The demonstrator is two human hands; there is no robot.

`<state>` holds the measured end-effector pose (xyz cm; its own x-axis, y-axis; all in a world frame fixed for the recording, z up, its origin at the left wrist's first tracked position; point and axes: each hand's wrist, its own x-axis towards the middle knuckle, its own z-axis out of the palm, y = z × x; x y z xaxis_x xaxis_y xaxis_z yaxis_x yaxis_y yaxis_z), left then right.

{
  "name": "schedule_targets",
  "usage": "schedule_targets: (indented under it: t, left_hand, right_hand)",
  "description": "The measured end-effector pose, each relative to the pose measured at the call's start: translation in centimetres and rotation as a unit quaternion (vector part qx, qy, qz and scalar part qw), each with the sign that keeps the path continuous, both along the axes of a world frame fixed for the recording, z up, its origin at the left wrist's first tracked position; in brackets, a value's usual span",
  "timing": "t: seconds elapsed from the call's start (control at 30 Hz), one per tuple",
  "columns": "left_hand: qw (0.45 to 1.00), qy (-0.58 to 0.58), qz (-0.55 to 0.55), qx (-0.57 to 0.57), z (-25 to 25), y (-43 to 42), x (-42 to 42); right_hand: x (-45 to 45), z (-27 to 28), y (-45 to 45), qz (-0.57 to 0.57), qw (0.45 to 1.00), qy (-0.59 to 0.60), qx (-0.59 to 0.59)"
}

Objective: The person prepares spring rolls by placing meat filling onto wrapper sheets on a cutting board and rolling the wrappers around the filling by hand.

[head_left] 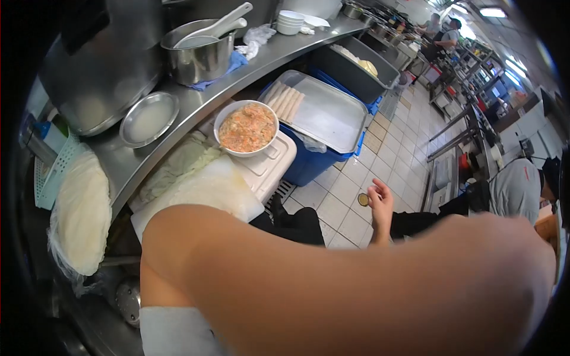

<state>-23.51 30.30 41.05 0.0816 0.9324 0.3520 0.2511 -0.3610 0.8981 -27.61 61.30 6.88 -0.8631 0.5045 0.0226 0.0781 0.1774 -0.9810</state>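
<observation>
My left arm crosses the foreground close to the camera, and my left hand (504, 243) is a blurred shape at the right with its fingers hidden. Beyond the forearm, my right hand (380, 204) is raised over the tiled floor, fingers loosely bent and apart, holding nothing I can see. A white bowl (271, 146) of shredded orange filling (246, 127) stands on a pale lidded box (276, 169). Next to it, a metal tray (332, 118) carries several pale rolls (285, 101). A white cutting board (208, 187) lies in front, partly behind my elbow, with pale thin sheets (184, 163) beside it.
Along the steel counter (261, 68) stand a pot (199, 62) with ladles, a metal dish (149, 118) of cloudy liquid and stacked bowls (290, 22). A wrapped pale stack (83, 213) sits at left. Blue bins (314, 160) support the tray. A person (516, 187) is at the right.
</observation>
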Motion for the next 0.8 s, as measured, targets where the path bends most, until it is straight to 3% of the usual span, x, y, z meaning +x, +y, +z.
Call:
schedule_targets:
  t: [0.1, 0.13, 0.17, 0.2, 0.23, 0.3, 0.33, 0.4, 0.47, 0.57, 0.67, 0.8]
  left_hand:
    - [0.981, -0.143, 0.128, -0.027, -3.3, -2.4, -1.8]
    - [0.962, -0.176, 0.206, -0.044, -6.0, -3.1, -2.4]
    - [0.939, -0.177, 0.287, -0.069, -9.6, -3.8, -2.9]
    - [0.906, -0.149, 0.385, -0.089, -13.7, -5.0, -3.3]
    - [0.864, -0.095, 0.492, -0.041, -18.0, -6.5, -3.0]
    - [0.741, -0.004, 0.66, -0.126, -24.8, -11.2, -1.4]
    - [0.661, 0.061, 0.731, -0.159, -27.6, -13.3, -0.3]
    - [0.564, 0.103, 0.798, -0.185, -31.7, -15.8, 2.0]
    - [0.557, 0.119, 0.792, -0.222, -34.5, -17.5, 3.7]
    - [0.547, 0.184, 0.782, -0.235, -36.1, -19.3, 5.0]
    - [0.545, 0.191, 0.789, -0.207, -37.2, -19.6, 4.7]
    - [0.545, 0.151, 0.805, -0.18, -37.4, -18.8, 4.0]
  right_hand:
    - [-0.3, 0.0, -2.0, -0.038, 0.995, 0.019, 0.095]
    - [-0.7, -0.1, -3.3, -0.057, 0.988, 0.023, 0.139]
    - [-0.7, -0.4, -4.3, 0.009, 0.966, 0.165, 0.2]
    - [-1.0, -0.3, -6.5, 0.022, 0.971, 0.139, 0.193]
    - [-1.2, 0.1, -9.5, 0.034, 0.975, 0.113, 0.187]
    - [-0.7, 2.4, -16.0, 0.177, 0.954, 0.145, 0.197]
    - [-0.7, 1.9, -18.3, 0.3, 0.924, 0.121, 0.202]
    - [-1.0, 1.1, -23.4, 0.47, 0.817, 0.24, 0.233]
    - [-1.6, 0.4, -27.8, 0.578, 0.73, 0.297, 0.212]
    - [-1.9, -2.3, -31.9, 0.632, 0.655, 0.297, 0.289]
    - [-2.7, -3.4, -32.4, 0.634, 0.647, 0.284, 0.314]
    - [-3.8, -4.4, -31.8, 0.65, 0.662, 0.272, 0.254]
